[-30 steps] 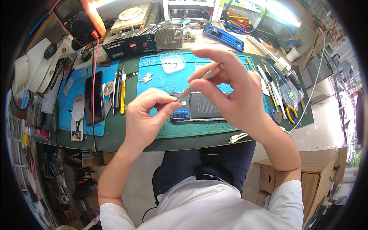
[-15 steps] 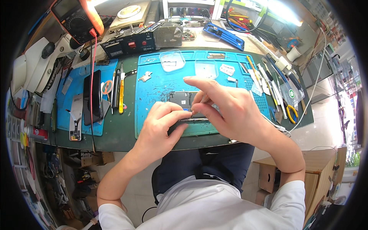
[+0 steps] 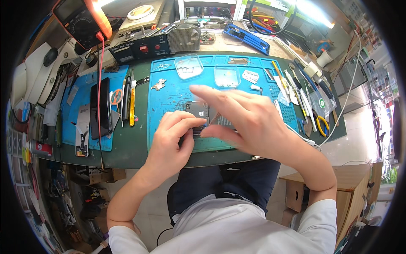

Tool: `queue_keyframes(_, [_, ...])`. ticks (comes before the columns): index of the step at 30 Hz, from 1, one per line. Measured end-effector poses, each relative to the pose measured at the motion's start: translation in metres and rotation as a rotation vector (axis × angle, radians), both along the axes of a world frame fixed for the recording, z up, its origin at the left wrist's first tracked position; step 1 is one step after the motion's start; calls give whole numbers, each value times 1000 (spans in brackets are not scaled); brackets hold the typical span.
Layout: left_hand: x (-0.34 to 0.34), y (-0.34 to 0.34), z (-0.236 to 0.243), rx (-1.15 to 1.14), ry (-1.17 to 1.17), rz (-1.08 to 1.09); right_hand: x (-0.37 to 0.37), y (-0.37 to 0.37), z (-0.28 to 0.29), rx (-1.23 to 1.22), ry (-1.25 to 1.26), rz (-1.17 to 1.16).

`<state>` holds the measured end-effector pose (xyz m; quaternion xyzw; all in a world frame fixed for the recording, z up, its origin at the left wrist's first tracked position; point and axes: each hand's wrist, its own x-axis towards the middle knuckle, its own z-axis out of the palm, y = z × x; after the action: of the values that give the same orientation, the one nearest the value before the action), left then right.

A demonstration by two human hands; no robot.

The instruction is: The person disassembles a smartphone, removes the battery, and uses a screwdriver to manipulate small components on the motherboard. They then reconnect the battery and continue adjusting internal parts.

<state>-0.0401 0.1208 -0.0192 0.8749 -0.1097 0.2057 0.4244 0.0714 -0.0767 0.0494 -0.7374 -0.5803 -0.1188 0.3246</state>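
An opened phone [image 3: 195, 109] with dark inner parts lies on the blue repair mat [image 3: 169, 99], partly covered by my hands. My left hand [image 3: 171, 137] curls at its left and near edge, index fingertip on the inner parts, thumb bent below. Over the phone's right part hovers my right hand [image 3: 249, 120], slightly blurred. Its index finger stretches out toward the far left and its thumb points left, with a wide gap between them. The remaining right fingers are mostly hidden under the palm. Beyond the hands stand two clear plastic boxes [image 3: 189, 67] with small parts.
To the left lie a black phone [image 3: 100, 108], a yellow-handled tool [image 3: 133, 103] and a microscope [image 3: 36, 78]. A multimeter [image 3: 78, 23] with a red lead hangs over the far left. Tweezers and pliers [image 3: 322, 125] lie at right. A black box device [image 3: 141, 48] stands behind.
My right thumb and index finger have spread apart, and the right hand has shifted slightly left. My left hand has moved a little left, its thumb curling in.
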Motion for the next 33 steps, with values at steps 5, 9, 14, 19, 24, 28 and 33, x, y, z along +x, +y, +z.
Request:
queue_keyframes(5, [0,0,-1,10,3,31,-4,-7,6,-229,103,-1])
queue_keyframes(9, [1,0,-2,26,-5,20,-8,6,-1,11,85,-6])
queue_keyframes(14, [1,0,-1,39,17,34,-6,4,3,-61,43,-65])
queue_keyframes(19, [2,0,-1,42,-6,21,-6,2,2,-134,268,-11])
queue_keyframes(24, [2,-1,-1,34,-14,28,-10,7,4,-75,109,-25])
queue_keyframes(28, [2,0,-3,39,-5,29,-8,3,3,-138,100,-43])
queue_keyframes(33, [0,1,3,37,27,15,14,-8,8,-20,533,-120])
